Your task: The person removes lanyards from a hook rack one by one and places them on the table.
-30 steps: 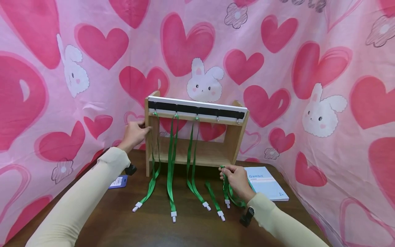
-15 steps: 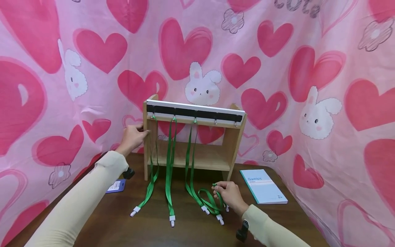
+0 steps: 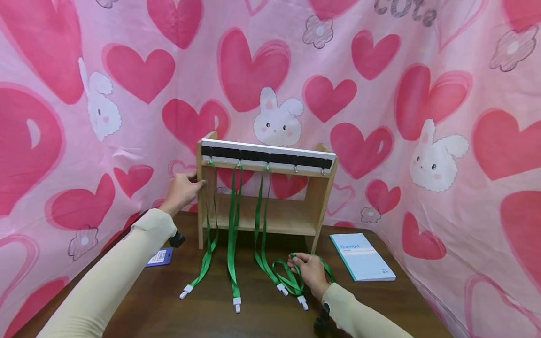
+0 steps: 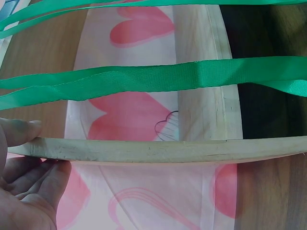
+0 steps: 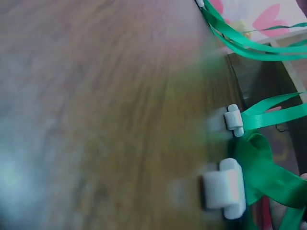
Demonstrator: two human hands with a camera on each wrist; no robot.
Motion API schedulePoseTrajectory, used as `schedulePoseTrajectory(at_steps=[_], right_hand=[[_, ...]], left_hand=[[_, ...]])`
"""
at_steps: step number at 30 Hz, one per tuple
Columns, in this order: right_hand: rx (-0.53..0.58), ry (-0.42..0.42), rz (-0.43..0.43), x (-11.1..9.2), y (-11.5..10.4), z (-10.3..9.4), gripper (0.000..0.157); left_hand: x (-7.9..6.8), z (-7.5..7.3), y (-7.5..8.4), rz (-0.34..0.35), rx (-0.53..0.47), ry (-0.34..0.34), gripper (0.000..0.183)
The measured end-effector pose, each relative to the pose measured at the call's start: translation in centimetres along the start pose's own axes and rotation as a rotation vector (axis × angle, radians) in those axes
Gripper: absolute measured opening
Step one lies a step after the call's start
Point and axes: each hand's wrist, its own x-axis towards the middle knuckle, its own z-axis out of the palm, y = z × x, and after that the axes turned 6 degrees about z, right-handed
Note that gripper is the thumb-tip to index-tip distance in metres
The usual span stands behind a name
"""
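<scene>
My left hand grips the left side panel of a small wooden shelf, thumb on one face and fingers on the other, as the left wrist view also shows. Low over the table, my right hand pinches a green lanyard; its ribbon loops on the tabletop near a white clip. Three green lanyards hang from hooks along the shelf's top rail, the middle one among them, with their white clips on the table. Two hooks at the right, including the end hook, hold nothing.
A light blue notebook lies on the dark wooden table at the right. On the left, a blue card holder is partly hidden by my left arm. A pink heart-patterned curtain surrounds the table.
My right hand has moved left and down with the green lanyard, whose ribbon now loops beside the third hanging one. The notebook has come into fuller view. My left hand stays on the shelf.
</scene>
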Motion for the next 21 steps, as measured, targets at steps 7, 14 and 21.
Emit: schedulePoseTrajectory(at_steps=[7, 14, 21], right_hand=[[0.012, 0.035, 0.004, 0.7, 0.7, 0.3, 0.027], [0.038, 0.059, 0.039, 1.1, 1.2, 0.3, 0.028], [0.033, 0.074, 0.056, 1.1, 1.2, 0.3, 0.028]], left_hand=[[0.2, 0.1, 0.3, -0.008, -0.014, -0.009, 0.054], [0.3, 0.0, 0.2, 0.002, 0.013, 0.01, 0.053], [0.1, 0.0, 0.0, -0.014, 0.0, 0.0, 0.053]])
